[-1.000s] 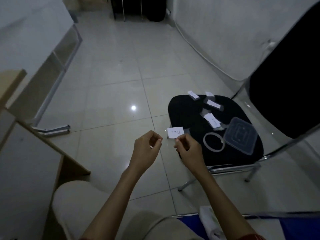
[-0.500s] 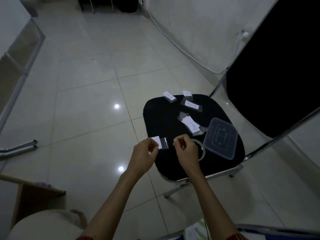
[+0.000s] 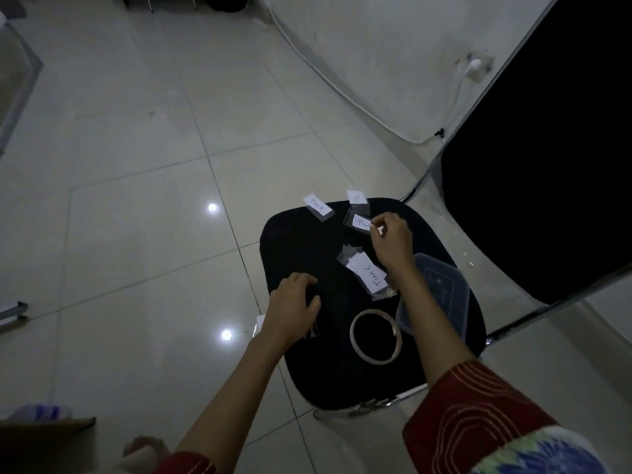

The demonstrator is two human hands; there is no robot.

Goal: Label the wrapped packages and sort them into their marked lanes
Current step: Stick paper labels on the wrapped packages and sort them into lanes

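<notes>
Four paper labels lie on the black chair seat [image 3: 294, 254], and part of a fifth shows beside the left wrist. One reading "TIM A" [image 3: 318, 206] sits at the seat's far left edge, in the upper middle of the frame. A small slip [image 3: 356, 197] with writing too faint to read lies just right of it. A third label [image 3: 361, 223], starting "TIM", lies on a dark wrapped packet right at the fingertips of the right hand [image 3: 391, 242]. That hand is curled, thumb and forefinger pinched together at the label's right end; whether they actually grip it I cannot tell. The fourth, "TIM C" [image 3: 370, 276], lies in the centre of the frame on a crinkled clear wrapper, touching the right wrist.

The left hand [image 3: 294, 311] rests palm down near the seat's left edge, fingers loosely bent over something dark I cannot make out. The white corner of paper [image 3: 260, 323] peeks out just left of its wrist.

One ring of clear tape [image 3: 375, 336] lies flat between the two forearms. One clear plastic lid [image 3: 441, 292] lies to the right, partly hidden behind the right forearm. Both sleeves [image 3: 478, 415] are red with pale stitched lines. The chair's black backrest fills the upper right, and pale floor tiles [image 3: 136, 234] with three light reflections spread to the left.
</notes>
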